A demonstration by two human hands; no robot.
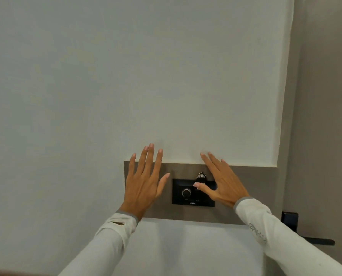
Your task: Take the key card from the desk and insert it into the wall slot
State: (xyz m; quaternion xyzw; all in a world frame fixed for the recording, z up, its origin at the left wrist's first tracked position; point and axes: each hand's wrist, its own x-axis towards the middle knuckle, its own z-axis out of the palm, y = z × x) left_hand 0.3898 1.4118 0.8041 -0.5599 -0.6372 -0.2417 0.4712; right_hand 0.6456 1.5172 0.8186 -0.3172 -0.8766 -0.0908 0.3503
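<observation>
A black wall panel (pixel 181 200) with a round dial sits on a grey-brown band of the wall. Something dark with a metal ring, the key card's tag (pixel 201 175), sticks up from the panel's top right part; the card itself is mostly hidden. My right hand (pixel 224 184) is spread flat in front of the panel's right side, thumb tip just below the tag, holding nothing. My left hand (pixel 146 182) is spread flat left of the panel, fingers apart and pointing up, also empty. Both arms wear white sleeves with grey cuffs.
The grey-brown band (pixel 255 196) runs across a pale wall. At the right, on a darker surface, a black door lock plate (pixel 289 219) with a lever handle (pixel 321 241) is partly behind my right sleeve.
</observation>
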